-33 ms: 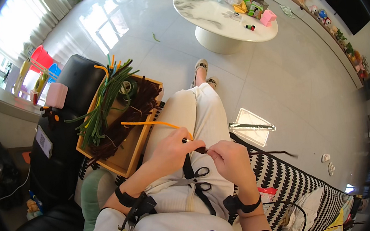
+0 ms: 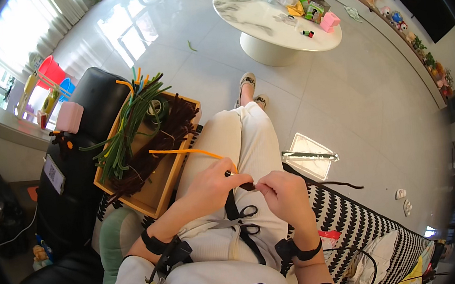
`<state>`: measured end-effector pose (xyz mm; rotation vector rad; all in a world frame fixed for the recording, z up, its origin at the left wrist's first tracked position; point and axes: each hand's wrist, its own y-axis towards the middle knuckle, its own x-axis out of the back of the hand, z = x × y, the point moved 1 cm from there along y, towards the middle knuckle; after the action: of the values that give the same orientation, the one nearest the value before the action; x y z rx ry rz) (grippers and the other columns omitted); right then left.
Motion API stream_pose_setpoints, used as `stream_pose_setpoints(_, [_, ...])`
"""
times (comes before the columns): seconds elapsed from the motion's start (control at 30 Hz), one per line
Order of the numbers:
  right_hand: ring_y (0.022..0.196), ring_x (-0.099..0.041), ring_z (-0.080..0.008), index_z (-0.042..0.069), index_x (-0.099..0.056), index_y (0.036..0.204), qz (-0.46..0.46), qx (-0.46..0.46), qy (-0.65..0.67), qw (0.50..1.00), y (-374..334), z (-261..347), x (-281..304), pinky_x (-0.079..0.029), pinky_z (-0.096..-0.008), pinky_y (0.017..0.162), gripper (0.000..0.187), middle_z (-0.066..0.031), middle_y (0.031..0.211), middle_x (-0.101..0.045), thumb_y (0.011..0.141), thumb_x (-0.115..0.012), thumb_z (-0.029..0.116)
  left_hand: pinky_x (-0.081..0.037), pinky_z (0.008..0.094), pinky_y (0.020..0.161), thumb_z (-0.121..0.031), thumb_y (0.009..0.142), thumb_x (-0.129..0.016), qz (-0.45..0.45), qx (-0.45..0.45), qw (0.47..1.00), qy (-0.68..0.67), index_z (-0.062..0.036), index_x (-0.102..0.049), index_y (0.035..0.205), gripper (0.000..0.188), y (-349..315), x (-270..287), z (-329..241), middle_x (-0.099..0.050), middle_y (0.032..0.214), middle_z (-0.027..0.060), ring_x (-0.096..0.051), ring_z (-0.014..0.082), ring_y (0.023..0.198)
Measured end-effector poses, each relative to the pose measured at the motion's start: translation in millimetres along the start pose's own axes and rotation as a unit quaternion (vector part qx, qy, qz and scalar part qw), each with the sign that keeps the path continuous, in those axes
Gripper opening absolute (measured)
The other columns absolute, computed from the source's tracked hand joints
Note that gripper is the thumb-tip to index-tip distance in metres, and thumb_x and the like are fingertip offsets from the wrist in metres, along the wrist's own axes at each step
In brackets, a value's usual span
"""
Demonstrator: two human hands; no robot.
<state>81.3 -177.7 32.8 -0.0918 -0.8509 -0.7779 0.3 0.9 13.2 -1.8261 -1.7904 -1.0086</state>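
The left grip (image 2: 215, 182) is clamped, thumb and forefinger, on a small brown piece (image 2: 248, 186) above the lap. The right grip (image 2: 285, 192) is pinched together at the piece's right end, seemingly on a brown stem (image 2: 343, 184) whose tail juts beyond the hand; fingers hide the join. A firm left pinch close to that end should keep the piece from rolling, with the right drawing snugly and evenly, not hard. An orange stem (image 2: 189, 151) runs out from the left hand, its free end over the box (image 2: 170, 188); small wrist moves should avoid snagging it on the green stems (image 2: 122, 144) or brown bundle (image 2: 149, 164) there. The scissors (image 2: 226, 223) lie on the lap just below the hands, so wrists are best kept high.
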Motion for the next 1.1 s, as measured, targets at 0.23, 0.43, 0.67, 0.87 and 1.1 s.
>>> stream_pose_setpoints(0.23, [0.055,-0.052,-0.0157,0.001,-0.064,0.075,0.064,-0.056,0.208,0.974,6,-34,-12,-0.042,-0.0264,0.054,0.01,-0.006,0.067,-0.058,0.08,-0.067,0.01,-0.04,0.0283,0.073,0.014,0.075,-0.051,0.058,0.037,0.971,-0.23,-0.0087,-0.066,0.106,0.041,1,8,4,-0.047,0.086,0.0071,-0.048,0.0218,0.082])
stream_pose_setpoints(0.43, [0.061,-0.047,-0.0058,-0.002,-0.062,0.088,0.089,-0.176,0.486,0.851,-8,-30,-35,-0.039,-0.0214,0.054,0.017,0.0005,0.067,-0.053,0.093,-0.055,0.012,-0.038,0.026,0.074,0.014,0.076,-0.05,0.008,0.048,0.942,-0.333,-0.0045,-0.065,0.106,0.038,-1,1,4,-0.046,0.086,0.0052,-0.047,0.0177,0.083])
stream_pose_setpoints(0.67, [0.059,-0.044,-0.0049,-0.002,-0.061,0.094,0.005,-0.159,0.446,0.881,-11,-17,-40,-0.035,-0.0186,0.053,0.015,0.0017,0.068,-0.054,0.093,-0.053,0.01,-0.039,0.0244,0.073,0.012,0.078,-0.051,-0.066,0.104,0.941,-0.316,-0.0037,-0.062,0.111,0.039,0,-4,3,-0.05,0.09,0.0055,-0.049,0.0162,0.083])
stream_pose_setpoints(0.87, [0.057,-0.042,-0.0054,-0.003,-0.061,0.094,0.004,-0.122,0.376,0.919,-14,-24,-35,-0.035,-0.0208,0.051,0.016,0.0009,0.064,-0.051,0.09,-0.057,0.012,-0.042,0.0268,0.073,0.009,0.076,-0.056,-0.028,0.072,0.963,-0.256,-0.0048,-0.06,0.116,0.042,4,10,-3,-0.059,0.095,0.0078,-0.053,0.0189,0.081])
stream_pose_setpoints(1.1, [0.057,-0.043,-0.0058,-0.003,-0.06,0.092,0.031,-0.112,0.418,0.901,-15,-24,-34,-0.037,-0.0213,0.051,0.019,0.0002,0.063,-0.051,0.092,-0.056,0.015,-0.046,0.0319,0.072,0.005,0.076,-0.059,0.053,0.03,0.969,-0.239,-0.0078,-0.057,0.12,0.046,8,20,-6,-0.061,0.094,0.01,-0.056,0.0237,0.081])
